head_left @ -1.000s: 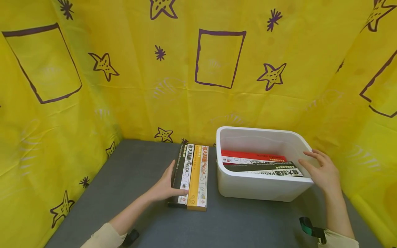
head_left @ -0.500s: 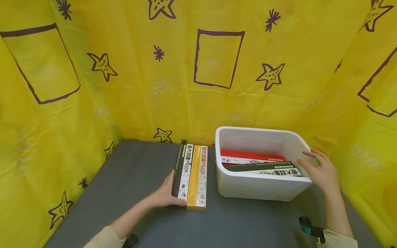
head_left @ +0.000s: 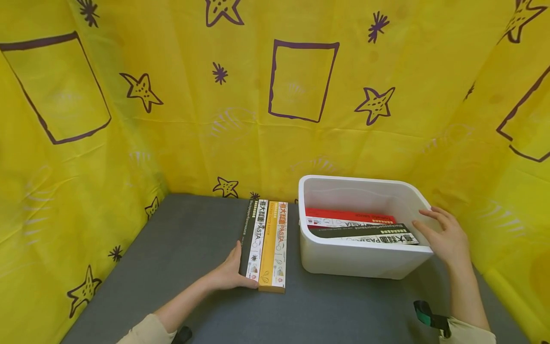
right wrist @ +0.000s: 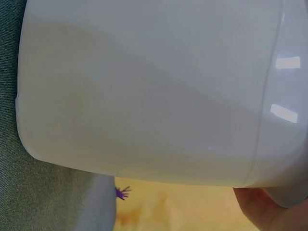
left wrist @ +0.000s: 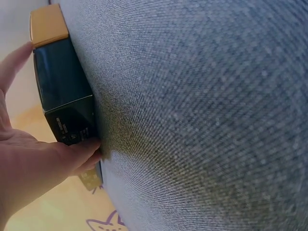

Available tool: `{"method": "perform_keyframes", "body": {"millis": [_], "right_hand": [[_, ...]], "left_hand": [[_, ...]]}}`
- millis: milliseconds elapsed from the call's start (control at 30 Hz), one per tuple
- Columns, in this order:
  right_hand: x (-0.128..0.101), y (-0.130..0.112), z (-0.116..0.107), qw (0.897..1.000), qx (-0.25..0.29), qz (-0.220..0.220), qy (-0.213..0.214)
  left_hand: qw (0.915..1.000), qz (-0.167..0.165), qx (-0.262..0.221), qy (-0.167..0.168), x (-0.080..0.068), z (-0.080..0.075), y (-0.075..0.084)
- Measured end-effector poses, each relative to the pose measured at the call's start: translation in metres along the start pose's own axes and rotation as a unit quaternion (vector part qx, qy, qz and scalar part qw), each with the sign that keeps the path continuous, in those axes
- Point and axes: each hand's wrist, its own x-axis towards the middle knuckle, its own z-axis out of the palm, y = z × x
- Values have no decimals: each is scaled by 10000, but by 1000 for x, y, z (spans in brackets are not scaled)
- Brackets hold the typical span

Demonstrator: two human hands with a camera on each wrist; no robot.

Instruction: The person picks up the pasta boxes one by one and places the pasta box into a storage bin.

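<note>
**Left hand on the black box, right hand on the bin**

My left hand [head_left: 229, 274] grips the near end of the long black cardboard pasta box [head_left: 254, 235], whose long axis runs straight away from me. My right hand [head_left: 444, 239], fingers loosely spread, rests on the white plastic bin [head_left: 365, 260] to the box's right.

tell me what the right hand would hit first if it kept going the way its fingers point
Probably the black pasta box lying in the white bin. The right hand rests at the bin's right rim, fingers pointing left over its inside. Depth is unclear, so they might pass just above the box.
</note>
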Motion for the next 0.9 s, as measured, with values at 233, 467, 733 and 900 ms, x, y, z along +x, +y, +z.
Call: {"method": "perform_keyframes", "body": {"millis": [233,467,733,900], "right_hand": [[0,1,1,10000,28,35,-16],[0,1,1,9999,30,116,-39],[0,0,1,10000,39,88,9],[1,1,1,9999,42,93,-13]], "left_hand": [[10000,-54,-24,-71,-2,-1,0],[9999,-1,78,-82,-3,-3,-1],[9997,67,197,-88,-4,-8,-7],[9996,175,216,-78,-6,-15,-10]]}}
